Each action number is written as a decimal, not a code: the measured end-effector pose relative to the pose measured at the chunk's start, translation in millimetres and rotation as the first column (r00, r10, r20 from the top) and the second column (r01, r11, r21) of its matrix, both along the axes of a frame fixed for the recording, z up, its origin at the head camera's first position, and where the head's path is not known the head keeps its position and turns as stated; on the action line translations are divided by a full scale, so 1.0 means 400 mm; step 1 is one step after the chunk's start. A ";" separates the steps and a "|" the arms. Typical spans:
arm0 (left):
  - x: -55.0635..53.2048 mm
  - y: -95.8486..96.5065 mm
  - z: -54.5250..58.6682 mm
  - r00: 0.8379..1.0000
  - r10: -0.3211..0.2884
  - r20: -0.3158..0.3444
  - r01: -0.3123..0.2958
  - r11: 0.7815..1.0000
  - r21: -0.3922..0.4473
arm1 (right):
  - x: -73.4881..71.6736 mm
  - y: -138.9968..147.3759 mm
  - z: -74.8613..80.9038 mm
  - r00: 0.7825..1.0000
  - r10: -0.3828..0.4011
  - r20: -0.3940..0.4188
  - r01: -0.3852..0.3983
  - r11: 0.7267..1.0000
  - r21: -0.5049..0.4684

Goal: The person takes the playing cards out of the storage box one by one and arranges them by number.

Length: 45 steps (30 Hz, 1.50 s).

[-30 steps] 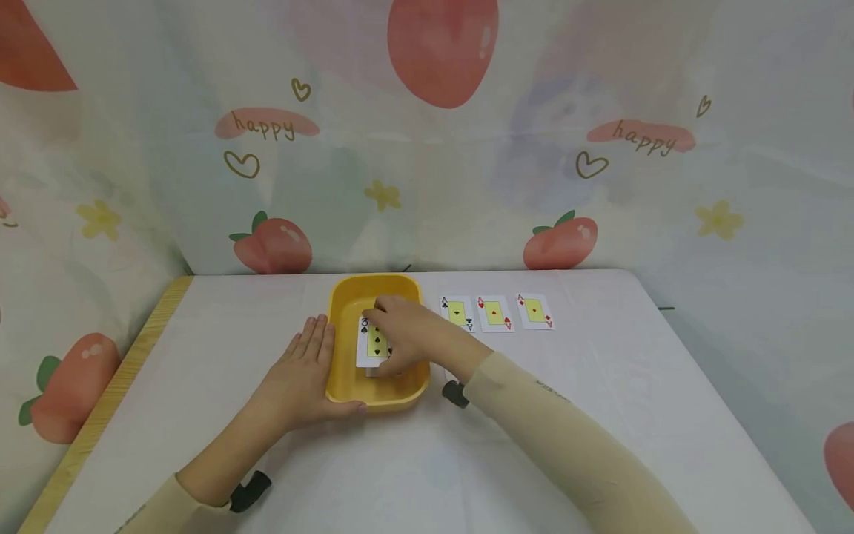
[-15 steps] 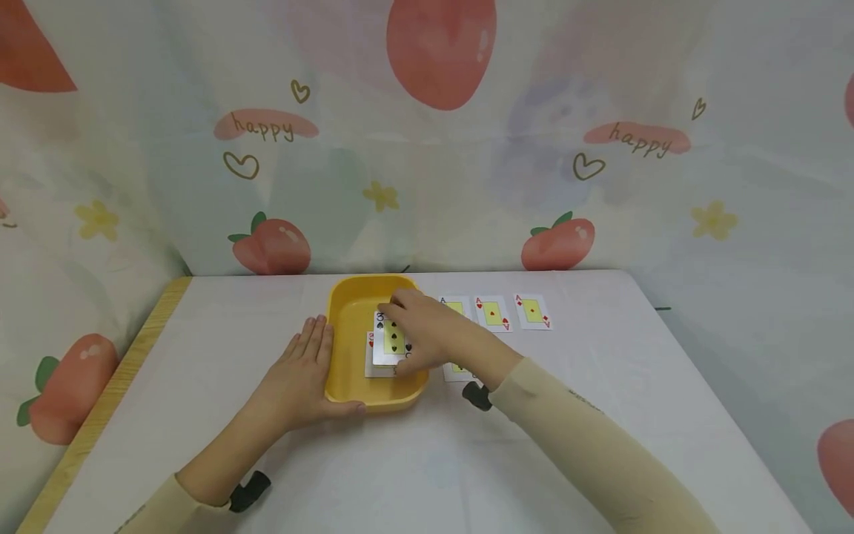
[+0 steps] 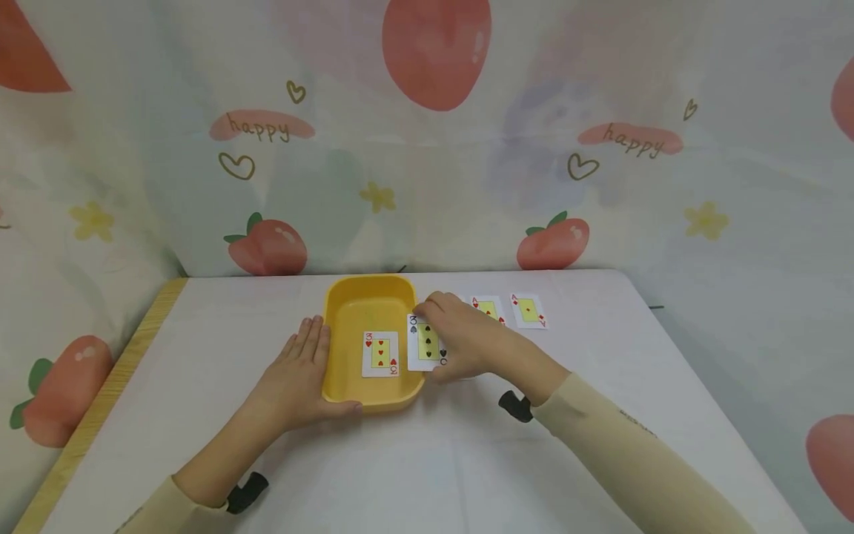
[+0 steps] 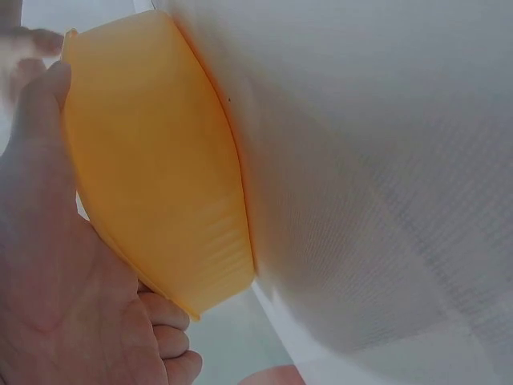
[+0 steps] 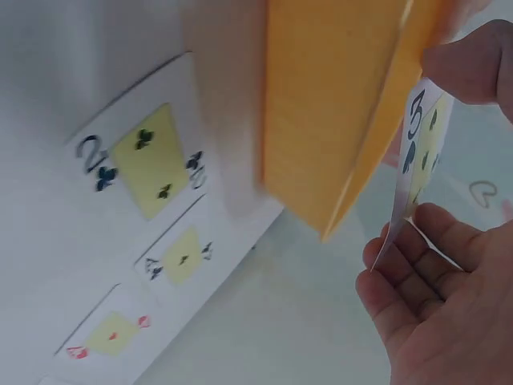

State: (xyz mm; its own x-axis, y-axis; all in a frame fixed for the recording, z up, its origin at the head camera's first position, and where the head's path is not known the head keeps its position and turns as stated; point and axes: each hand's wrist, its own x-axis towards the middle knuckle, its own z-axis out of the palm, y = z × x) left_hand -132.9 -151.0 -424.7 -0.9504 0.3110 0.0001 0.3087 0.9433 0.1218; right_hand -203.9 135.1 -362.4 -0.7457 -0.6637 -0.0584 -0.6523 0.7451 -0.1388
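Note:
My right hand (image 3: 467, 337) pinches a three of spades (image 3: 423, 343) by its edges, over the right rim of a yellow tray (image 3: 347, 297). In the right wrist view the card (image 5: 425, 140) stands between thumb and fingers, slightly bowed. A three of hearts (image 3: 380, 354) lies face up inside the tray. My left hand (image 3: 296, 374) rests against the tray's left side, fingers straight and thumb along the front rim. The left wrist view shows the tray's outer wall (image 4: 160, 152) beside that palm.
Right of the tray, a two of clubs (image 5: 148, 160) and an ace of clubs (image 5: 183, 258) lie on the white tabletop. The ace of hearts (image 3: 483, 304) is partly behind my right hand. Further right lies an ace of diamonds (image 3: 529, 311). A patterned cloth (image 3: 427, 185) hangs behind.
My right hand has carried the three of spades rightward from inside the tray to its right rim, uncovering the three of hearts. My left hand stays against the tray.

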 end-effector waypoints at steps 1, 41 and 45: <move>0.000 -0.001 0.000 1.000 -0.002 -0.003 0.002 1.000 -0.002 | 0.004 0.010 -0.002 1.000 -0.011 0.000 0.011 1.000 0.004; -0.002 -0.007 -0.004 1.000 -0.008 -0.003 0.008 1.000 0.011 | 0.080 0.144 -0.162 0.980 -0.145 0.139 0.123 0.981 0.151; -0.003 -0.007 -0.004 1.000 -0.008 -0.003 0.008 1.000 0.013 | 0.078 0.146 -0.160 0.981 -0.145 0.131 0.125 0.981 0.150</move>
